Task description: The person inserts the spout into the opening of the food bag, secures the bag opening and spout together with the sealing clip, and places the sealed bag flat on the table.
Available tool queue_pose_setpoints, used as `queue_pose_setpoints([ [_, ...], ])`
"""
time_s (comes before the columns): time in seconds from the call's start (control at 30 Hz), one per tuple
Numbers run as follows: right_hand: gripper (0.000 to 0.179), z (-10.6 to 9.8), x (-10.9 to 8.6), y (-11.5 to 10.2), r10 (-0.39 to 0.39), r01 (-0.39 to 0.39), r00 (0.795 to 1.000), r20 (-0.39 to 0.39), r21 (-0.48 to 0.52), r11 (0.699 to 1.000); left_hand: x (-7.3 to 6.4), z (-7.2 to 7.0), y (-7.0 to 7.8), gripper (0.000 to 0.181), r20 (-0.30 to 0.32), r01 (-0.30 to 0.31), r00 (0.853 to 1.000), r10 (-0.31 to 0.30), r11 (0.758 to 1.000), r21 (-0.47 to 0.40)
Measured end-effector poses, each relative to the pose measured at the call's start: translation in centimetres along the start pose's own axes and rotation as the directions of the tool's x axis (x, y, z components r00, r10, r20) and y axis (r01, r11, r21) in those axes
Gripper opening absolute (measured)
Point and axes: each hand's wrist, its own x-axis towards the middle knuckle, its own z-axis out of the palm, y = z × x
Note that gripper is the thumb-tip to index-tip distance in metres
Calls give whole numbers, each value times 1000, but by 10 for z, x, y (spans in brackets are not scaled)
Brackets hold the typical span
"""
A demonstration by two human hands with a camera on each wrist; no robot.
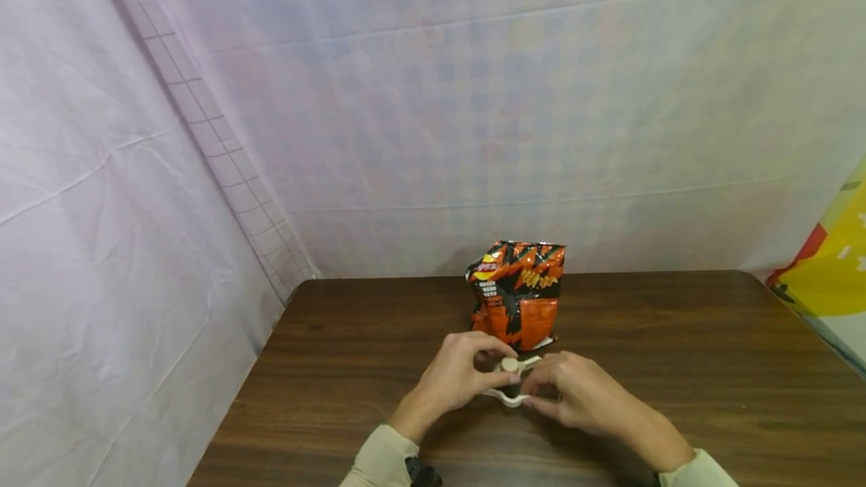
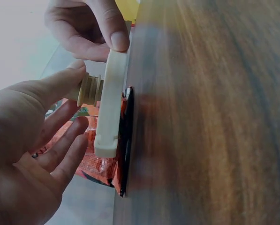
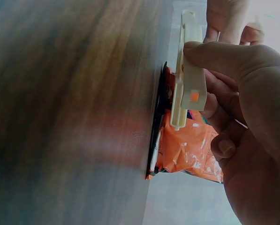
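Above the table, in front of the chip bag, both hands hold a cream plastic bag clip (image 1: 512,400) with a round cap (image 1: 510,364). The clip's two bars stand apart in the head view. My left hand (image 1: 456,370) has its thumb and index finger around the cap, which looks ridged in the left wrist view. My right hand (image 1: 575,393) pinches the clip's right end, its thumb pressed on a bar with a small square hole. An orange and black chip bag (image 1: 521,295) stands upright just behind the hands.
A dark wooden table (image 1: 338,367) lies under everything. Whitish sheets (image 1: 419,111) hang behind it and on the left. A yellow and red patch (image 1: 835,261) shows at the far right.
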Motion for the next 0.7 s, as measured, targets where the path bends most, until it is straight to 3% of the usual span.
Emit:
queue_pose_setpoints([
  [0.3,7,1,-2,-1,36,-35,999,27,-32,999,1,-3,1,29,-38,25,999,-24,999,30],
  [0.7,12,1,-4,0,83,-85,992,92,15,996,1,-3,-1,31,-46,47,998,-47,999,-20],
])
